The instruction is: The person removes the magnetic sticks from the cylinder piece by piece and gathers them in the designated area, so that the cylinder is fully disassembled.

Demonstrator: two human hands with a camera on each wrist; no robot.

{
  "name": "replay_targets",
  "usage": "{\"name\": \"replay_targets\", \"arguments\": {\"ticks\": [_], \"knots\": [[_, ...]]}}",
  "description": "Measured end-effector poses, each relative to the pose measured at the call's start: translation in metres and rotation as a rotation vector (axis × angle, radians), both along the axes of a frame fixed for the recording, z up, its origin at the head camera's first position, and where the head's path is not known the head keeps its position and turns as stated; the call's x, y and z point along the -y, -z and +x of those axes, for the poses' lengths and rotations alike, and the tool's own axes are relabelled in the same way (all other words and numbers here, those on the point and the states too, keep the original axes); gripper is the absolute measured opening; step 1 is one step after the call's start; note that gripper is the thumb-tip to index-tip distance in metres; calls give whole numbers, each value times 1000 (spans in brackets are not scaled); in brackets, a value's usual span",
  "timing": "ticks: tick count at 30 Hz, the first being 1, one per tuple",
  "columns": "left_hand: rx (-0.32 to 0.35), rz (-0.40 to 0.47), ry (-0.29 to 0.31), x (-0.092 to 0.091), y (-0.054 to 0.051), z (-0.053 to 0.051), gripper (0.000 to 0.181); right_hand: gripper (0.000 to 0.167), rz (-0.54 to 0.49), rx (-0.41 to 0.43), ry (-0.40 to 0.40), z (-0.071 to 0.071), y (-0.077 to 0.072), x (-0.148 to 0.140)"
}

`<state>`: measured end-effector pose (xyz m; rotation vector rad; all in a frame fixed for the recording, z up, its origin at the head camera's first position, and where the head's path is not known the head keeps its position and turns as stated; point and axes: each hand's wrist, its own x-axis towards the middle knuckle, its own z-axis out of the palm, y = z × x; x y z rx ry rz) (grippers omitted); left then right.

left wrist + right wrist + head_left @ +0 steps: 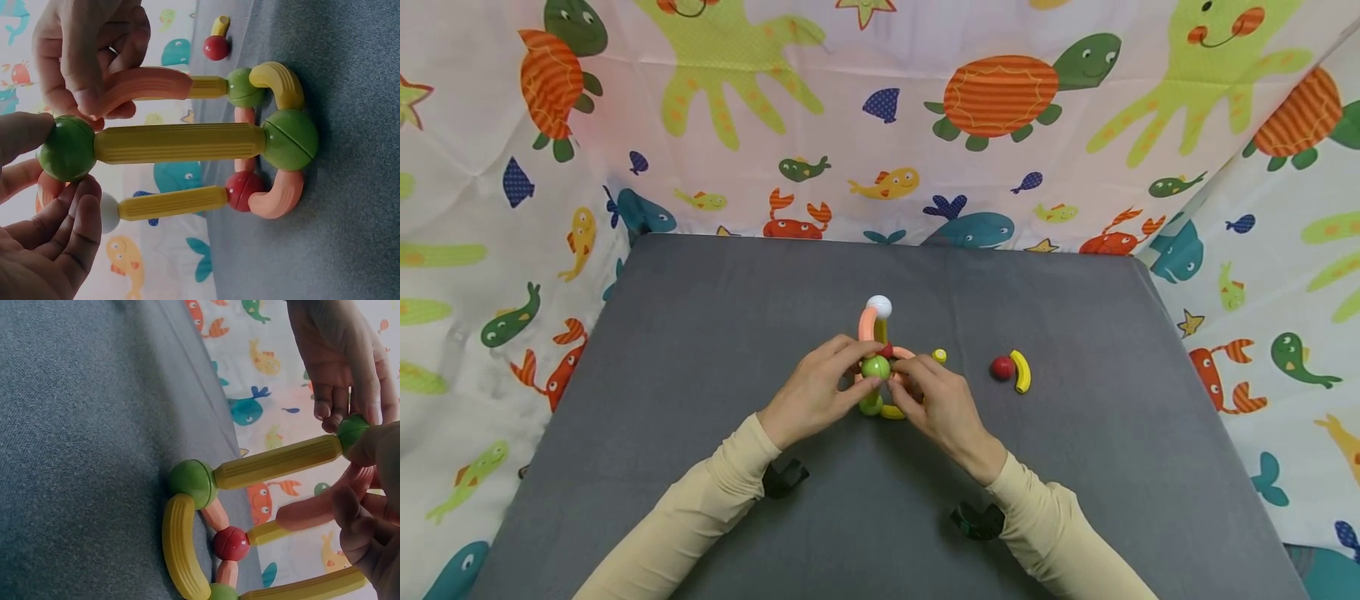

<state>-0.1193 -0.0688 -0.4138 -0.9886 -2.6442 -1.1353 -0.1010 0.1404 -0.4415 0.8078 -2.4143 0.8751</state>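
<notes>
A frame of magnetic-looking rods and balls stands on the grey table between both hands. My left hand (816, 392) pinches the green ball (67, 149) at the top of an upright straight yellow rod (178, 144). My right hand (943, 404) grips a curved pink rod (147, 86) beside that ball; fingers hide its end, so I cannot tell whether they touch. A white ball (879, 307) tops another yellow rod, with a second curved pink rod (867, 325) beside it. Green balls (192, 483), a red ball (231, 543) and curved rods, including a yellow one (181, 547), form the base.
To the right on the table lie a loose red ball (1002, 367) and a short curved yellow rod (1021, 371) against it. A black wrist device (785, 479) sits under each forearm. Patterned cloth (730, 192) borders the table behind and at the sides.
</notes>
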Motion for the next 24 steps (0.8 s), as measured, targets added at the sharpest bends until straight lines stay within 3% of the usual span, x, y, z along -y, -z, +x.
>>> {"name": "replay_targets", "arguments": {"ticks": [6, 11, 14, 16, 19, 24], "knots": [[-87, -30, -11, 1, 0, 2, 59, 18, -85, 89, 28, 3, -7, -7], [-100, -29, -21, 2, -1, 1, 59, 20, -362, 347, 42, 0, -28, -29], [-83, -38, -31, 3, 0, 2, 54, 28, -513, 499, 111, -9, -41, -54], [-74, -39, -38, 3, 1, 2, 52, 36, -546, 574, 169, -17, -45, -75], [-68, -32, -44, 3, 2, 2, 54, 47, -459, 625, 306, -26, -39, -111], [-51, -7, -49, 2, 1, 1, 65, 46, -60, 632, 563, -29, -11, -166]]}}
